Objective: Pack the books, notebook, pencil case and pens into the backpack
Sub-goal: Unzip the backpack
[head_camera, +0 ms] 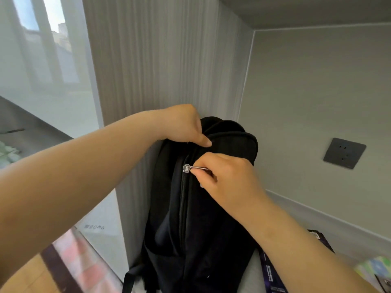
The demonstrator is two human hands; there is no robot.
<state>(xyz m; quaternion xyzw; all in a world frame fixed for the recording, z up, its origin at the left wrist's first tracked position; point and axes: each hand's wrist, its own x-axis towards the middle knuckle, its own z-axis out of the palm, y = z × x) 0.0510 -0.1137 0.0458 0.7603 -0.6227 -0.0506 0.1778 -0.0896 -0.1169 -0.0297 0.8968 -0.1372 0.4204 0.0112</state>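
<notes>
A black backpack stands upright against the wall corner. My left hand grips the fabric at the top of the bag beside the zip. My right hand pinches the silver zipper pull, which sits high on the zip line running down the bag's side. Below the pull the zip looks closed. A dark purple book lies to the right of the bag, partly under my right forearm. A pale green and blue item shows at the lower right edge; what it is I cannot tell.
A grey wall socket sits on the wall to the right. A grey curtain hangs behind the bag, with a large window at the left. A pink checked mat lies on the floor at lower left.
</notes>
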